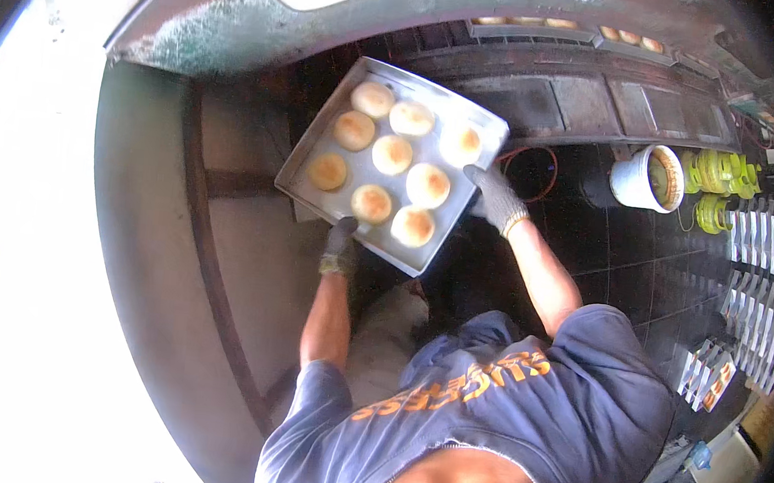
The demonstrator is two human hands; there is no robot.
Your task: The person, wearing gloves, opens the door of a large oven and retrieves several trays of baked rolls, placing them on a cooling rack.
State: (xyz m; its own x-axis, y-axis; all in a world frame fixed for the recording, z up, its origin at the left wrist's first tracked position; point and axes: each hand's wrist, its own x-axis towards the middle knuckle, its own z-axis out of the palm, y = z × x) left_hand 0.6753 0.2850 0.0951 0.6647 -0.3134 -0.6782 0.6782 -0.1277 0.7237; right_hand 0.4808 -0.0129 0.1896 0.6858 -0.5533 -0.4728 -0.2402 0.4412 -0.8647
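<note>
A square metal tray (448,224) bears several round buns (392,155) with pale sides and browned tops, spaced apart in rough rows. My left hand (340,247), in a dark grey knit glove, grips the tray at its lower left edge. My right hand (495,198), in a grey glove, grips the right side, with its thumb over the rim near a bun. The tray is held up in front of me at a slight turn; most of my fingers are hidden beneath it.
A worn metal oven frame (555,104) runs above, with more bun trays (634,42). At right stand a white bucket (627,175), green gas cylinders (715,174) and metal racks (760,237) on dark floor tiles (633,272). A grey wall (142,202) borders the bright opening at left.
</note>
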